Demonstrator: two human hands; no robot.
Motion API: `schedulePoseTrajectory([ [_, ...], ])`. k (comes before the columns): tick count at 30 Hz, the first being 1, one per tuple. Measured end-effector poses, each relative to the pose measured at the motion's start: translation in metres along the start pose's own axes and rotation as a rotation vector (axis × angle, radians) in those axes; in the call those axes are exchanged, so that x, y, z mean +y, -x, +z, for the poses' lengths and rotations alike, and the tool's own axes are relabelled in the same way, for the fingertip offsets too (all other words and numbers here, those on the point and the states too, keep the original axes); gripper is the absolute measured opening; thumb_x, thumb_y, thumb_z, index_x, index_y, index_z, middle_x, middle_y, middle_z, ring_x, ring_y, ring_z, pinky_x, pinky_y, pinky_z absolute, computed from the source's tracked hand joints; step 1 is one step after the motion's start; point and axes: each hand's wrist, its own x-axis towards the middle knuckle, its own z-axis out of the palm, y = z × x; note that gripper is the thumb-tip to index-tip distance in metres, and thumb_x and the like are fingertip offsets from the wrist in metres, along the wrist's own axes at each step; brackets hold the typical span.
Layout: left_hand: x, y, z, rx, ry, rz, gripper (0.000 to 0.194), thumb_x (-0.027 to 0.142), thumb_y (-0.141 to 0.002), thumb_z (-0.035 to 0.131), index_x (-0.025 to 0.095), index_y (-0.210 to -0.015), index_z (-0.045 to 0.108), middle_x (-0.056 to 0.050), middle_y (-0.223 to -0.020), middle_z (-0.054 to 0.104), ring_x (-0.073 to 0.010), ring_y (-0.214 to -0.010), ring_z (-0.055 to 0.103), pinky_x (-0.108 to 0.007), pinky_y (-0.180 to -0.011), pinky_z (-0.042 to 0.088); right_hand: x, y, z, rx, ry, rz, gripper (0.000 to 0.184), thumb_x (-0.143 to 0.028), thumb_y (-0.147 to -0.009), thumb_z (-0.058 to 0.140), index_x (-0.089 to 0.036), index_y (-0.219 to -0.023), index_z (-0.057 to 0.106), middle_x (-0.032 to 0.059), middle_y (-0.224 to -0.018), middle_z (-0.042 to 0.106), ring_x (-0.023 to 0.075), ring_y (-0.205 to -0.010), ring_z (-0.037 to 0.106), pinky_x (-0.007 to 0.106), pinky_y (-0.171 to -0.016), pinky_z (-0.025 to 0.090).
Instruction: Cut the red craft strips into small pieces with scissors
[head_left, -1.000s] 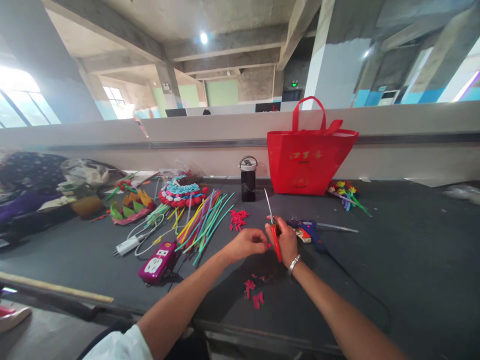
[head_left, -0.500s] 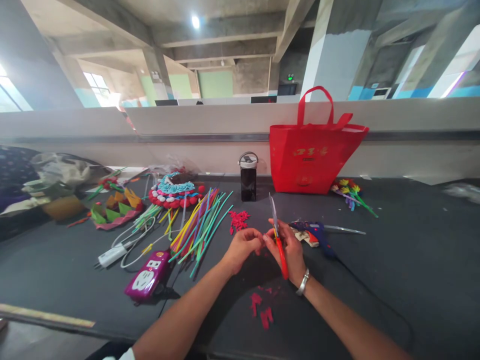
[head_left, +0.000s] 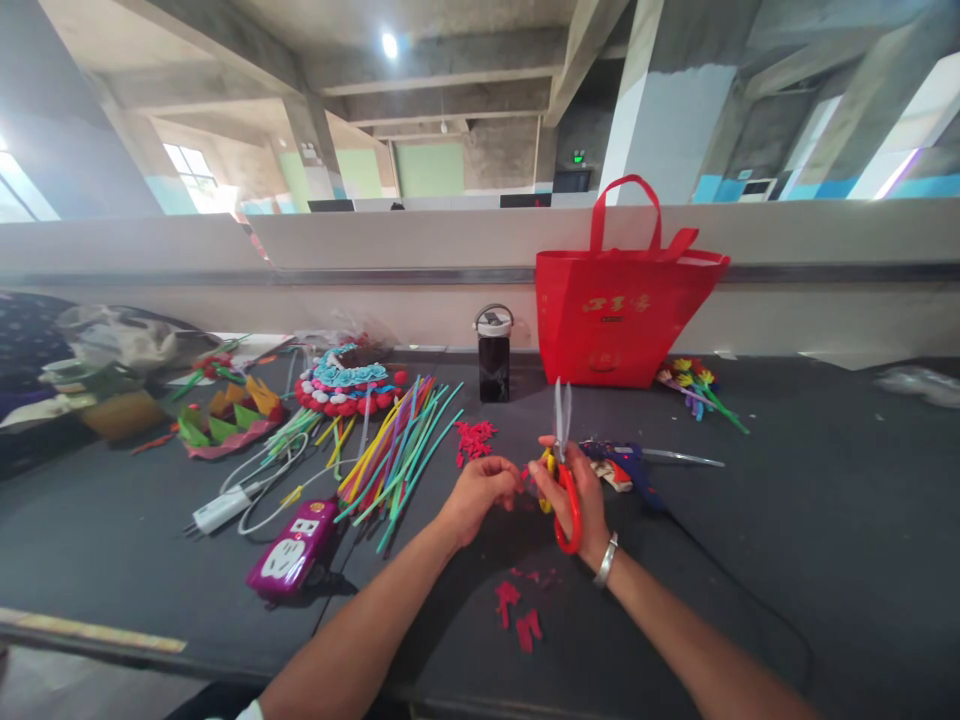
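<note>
My right hand (head_left: pixel 583 500) is closed around a pair of scissors (head_left: pixel 568 512) with red and yellow handles. The blades point up and away from me, slightly parted. My left hand (head_left: pixel 486 495) is pinched, its fingertips close to the right hand's. A small red piece (head_left: pixel 526 473) shows at the left fingertips, partly hidden. Beyond the left hand lies a little pile of red cut pieces (head_left: pixel 475 440). Several red scraps (head_left: pixel 528 630) are scattered on the dark table (head_left: pixel 450 645) nearer to me, below the hands.
Colored stems (head_left: pixel 401 450), a purple power socket (head_left: pixel 294 550) and a white plug (head_left: pixel 222 508) lie on the left. A black bottle (head_left: pixel 494 365) and red bag (head_left: pixel 626 320) stand behind. On the right is a blue glue gun (head_left: pixel 636 465), its cord trailing toward me.
The scissors have turned in my right hand, so the blades are parted and the yellow handle shows. My left hand stays pinched, slightly farther from the right fingers.
</note>
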Motion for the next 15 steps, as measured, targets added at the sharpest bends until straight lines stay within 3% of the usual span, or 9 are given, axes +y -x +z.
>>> schedulePoseTrajectory([
  [4,0.003,0.001,0.001,-0.012,-0.033,-0.004,0.011,0.023,-0.062,0.064,0.013,-0.066,0.061,0.0,-0.063,0.061,-0.007,-0.047,0.047,-0.022,-0.05,0.038,-0.007,0.005,0.004,-0.078,-0.096,0.075,0.032,-0.029,-0.078,0.061,-0.023,-0.109,0.055,-0.0033,-0.073,0.06,0.0117,-0.054,0.057,0.023,-0.049,0.05],
  [11,0.001,0.002,0.0,-0.089,-0.143,0.028,0.009,0.019,-0.063,0.064,0.014,-0.068,0.06,0.001,-0.063,0.059,-0.0071,-0.05,0.047,-0.021,-0.051,0.034,-0.004,-0.006,-0.003,0.083,-0.089,0.103,0.028,-0.028,-0.078,0.059,-0.022,-0.105,0.053,-0.005,-0.071,0.056,0.0104,-0.054,0.055,0.023,-0.05,0.049],
  [15,0.003,0.004,0.003,-0.043,-0.117,0.088,0.02,0.03,-0.069,0.07,0.015,-0.078,0.061,0.001,-0.07,0.059,-0.0073,-0.056,0.048,-0.02,-0.055,0.036,-0.007,-0.004,-0.003,0.051,-0.043,0.064,0.027,-0.027,-0.079,0.058,-0.022,-0.106,0.053,-0.0046,-0.071,0.057,0.0104,-0.053,0.055,0.023,-0.05,0.048],
])
